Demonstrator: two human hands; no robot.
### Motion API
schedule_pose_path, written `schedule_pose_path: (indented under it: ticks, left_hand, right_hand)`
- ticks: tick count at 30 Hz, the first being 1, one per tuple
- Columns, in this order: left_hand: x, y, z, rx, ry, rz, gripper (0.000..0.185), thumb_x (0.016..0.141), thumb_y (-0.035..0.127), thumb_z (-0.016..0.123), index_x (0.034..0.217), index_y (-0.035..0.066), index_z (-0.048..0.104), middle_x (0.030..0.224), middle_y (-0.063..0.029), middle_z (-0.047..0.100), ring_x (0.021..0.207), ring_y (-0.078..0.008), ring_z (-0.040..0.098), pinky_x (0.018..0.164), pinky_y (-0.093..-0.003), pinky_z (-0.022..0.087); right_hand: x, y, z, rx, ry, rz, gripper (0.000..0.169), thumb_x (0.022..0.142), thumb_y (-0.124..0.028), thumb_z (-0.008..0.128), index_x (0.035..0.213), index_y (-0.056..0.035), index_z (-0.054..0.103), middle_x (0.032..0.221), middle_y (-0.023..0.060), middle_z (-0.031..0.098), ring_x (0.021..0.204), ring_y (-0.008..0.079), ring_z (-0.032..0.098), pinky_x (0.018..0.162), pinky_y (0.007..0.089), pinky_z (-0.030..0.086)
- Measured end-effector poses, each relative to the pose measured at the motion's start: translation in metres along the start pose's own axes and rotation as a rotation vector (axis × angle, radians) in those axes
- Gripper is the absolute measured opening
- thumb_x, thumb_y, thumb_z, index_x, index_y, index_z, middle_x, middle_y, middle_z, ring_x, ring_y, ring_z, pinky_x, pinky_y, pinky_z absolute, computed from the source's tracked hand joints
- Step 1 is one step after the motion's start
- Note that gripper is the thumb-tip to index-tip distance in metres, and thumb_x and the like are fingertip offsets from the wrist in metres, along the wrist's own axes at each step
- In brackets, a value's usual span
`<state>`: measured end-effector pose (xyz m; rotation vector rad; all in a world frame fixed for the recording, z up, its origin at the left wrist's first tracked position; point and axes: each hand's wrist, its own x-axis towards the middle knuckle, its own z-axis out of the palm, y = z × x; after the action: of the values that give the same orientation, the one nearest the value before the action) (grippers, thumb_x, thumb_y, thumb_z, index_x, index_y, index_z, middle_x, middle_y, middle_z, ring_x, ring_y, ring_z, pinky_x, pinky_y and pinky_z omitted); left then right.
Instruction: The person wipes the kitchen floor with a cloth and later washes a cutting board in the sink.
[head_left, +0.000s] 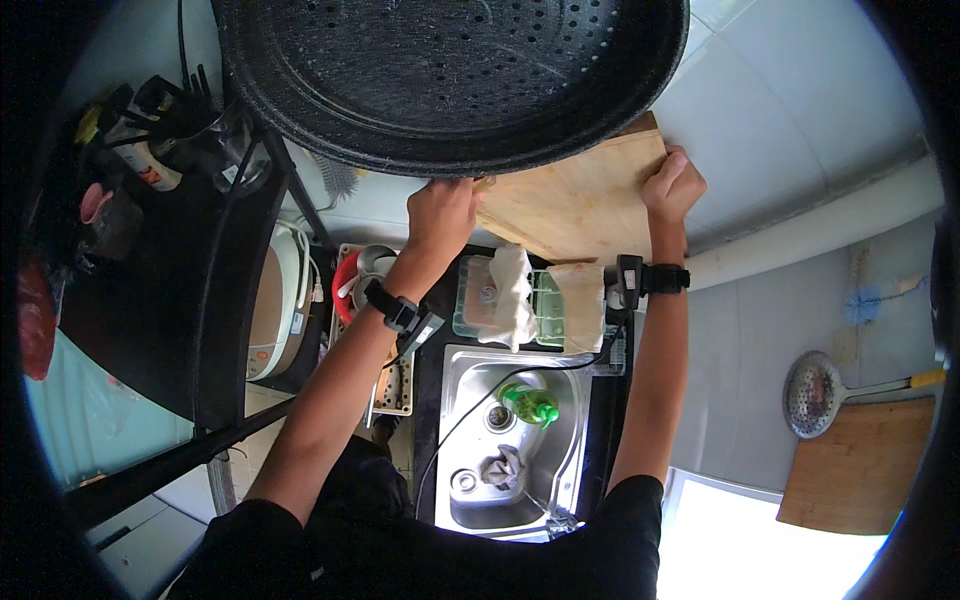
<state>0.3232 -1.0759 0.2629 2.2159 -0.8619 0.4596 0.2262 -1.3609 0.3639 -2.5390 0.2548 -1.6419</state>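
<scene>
A pale wooden board (585, 199), probably a cutting board, stands tilted against the tiled wall behind the counter. My left hand (444, 214) is closed at the board's left edge, its fingertips partly hidden. On the opposite edge, my right hand (673, 187) grips near the upper corner with the thumb on top. A large black speckled pan (442, 82) with a perforated bottom, like a steamer tray, looms above and covers the board's upper part. Each wrist wears a black strap with a small device.
Below lies a steel sink (459, 420) holding a green bottle (532, 405) and a grey cloth (501, 466). Plastic containers (472, 296) stand behind it. A rice cooker (279, 300) and black shelf (165, 292) are left. A skimmer (814, 394) and another board (862, 465) hang right.
</scene>
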Motion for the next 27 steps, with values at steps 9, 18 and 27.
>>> schedule_pose_path:
  ticks: [9,18,27]
  left_hand:
    - [0.006,-0.009,-0.004,0.044,-0.121,0.021,0.023,0.081,0.028,0.069,0.079,0.005,0.065,0.068,-0.0157,0.064,0.064,-0.0336,0.064,0.057,-0.0440,0.049]
    - [0.005,-0.008,-0.005,0.049,-0.081,0.018,0.018,0.079,0.024,0.071,0.081,0.006,0.066,0.068,-0.0141,0.065,0.064,-0.0318,0.065,0.058,-0.0412,0.050]
    - [0.000,-0.021,-0.001,0.025,-0.043,0.021,0.029,0.082,0.032,0.068,0.092,0.005,0.063,0.074,-0.0156,0.065,0.067,-0.0351,0.064,0.059,-0.0454,0.050]
  right_hand:
    - [-0.004,-0.006,-0.023,0.015,-0.295,-0.012,0.036,0.090,-0.037,0.053,0.098,-0.0031,0.063,0.078,0.0183,0.063,0.069,0.0362,0.062,0.063,0.0400,0.049]
    - [-0.029,0.034,-0.087,0.075,-0.713,0.188,0.057,0.074,-0.020,0.078,0.120,0.0014,0.053,0.115,0.0211,0.061,0.106,0.0337,0.060,0.090,0.0379,0.047]
    - [-0.015,0.069,-0.081,-0.032,-0.868,0.166,0.044,0.070,-0.010,0.077,0.110,-0.0007,0.060,0.106,0.0175,0.065,0.100,0.0352,0.061,0.087,0.0398,0.048]
